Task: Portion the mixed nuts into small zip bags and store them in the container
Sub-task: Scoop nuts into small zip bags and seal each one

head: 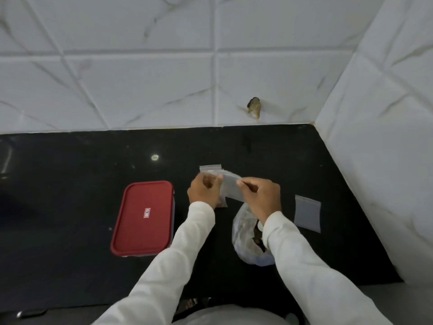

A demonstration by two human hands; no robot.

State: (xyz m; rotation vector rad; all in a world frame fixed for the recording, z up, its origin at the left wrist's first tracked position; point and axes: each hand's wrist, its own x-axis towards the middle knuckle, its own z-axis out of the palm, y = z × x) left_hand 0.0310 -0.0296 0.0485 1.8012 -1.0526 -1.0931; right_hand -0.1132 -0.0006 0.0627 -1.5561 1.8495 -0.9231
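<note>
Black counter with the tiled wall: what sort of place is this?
Probably a home kitchen: a polished black stone countertop, white marble-patterned wall tiles behind it, and a red-lidded rectangular plastic food container.

The zip bag (230,186) is covered at both ends by the left hand (205,192) and the right hand (261,195); the state of its seal cannot be determined. A 2nd zip bag (210,168) shows only its top strip beyond the hands. The right sleeve (304,254) hides part of the nut bag (243,233). The red lid (143,231) conceals everything beneath it. The lid label (147,213) is too small to read. The left picture edge cuts off a dark object (5,158).
</note>
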